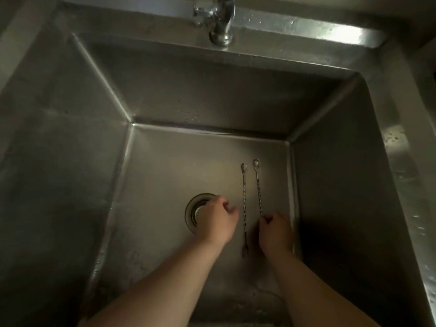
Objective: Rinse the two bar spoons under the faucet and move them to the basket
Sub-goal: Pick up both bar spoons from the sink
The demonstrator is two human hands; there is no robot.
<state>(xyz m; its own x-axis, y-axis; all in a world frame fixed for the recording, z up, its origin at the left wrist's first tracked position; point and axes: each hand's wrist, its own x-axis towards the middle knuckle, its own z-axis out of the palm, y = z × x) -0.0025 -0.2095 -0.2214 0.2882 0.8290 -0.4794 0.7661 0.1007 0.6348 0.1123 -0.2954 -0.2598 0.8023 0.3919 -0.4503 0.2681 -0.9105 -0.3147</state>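
Two long twisted-handle bar spoons lie side by side on the floor of a deep steel sink [165, 166], bowls pointing away from me. The left bar spoon [244, 208] lies free, its near end at the bottom. My right hand [274, 232] is closed around the near end of the right bar spoon [258, 187]. My left hand [218, 220] hovers just left of the left spoon, over the drain, fingers loosely curled and holding nothing that I can see. The faucet [221, 22] stands at the back rim; no water runs from it.
A round drain strainer [195, 208] sits in the sink floor, partly under my left hand. High steel walls enclose the basin on all sides. The right rim [401, 166] is wet with droplets. No basket is in view.
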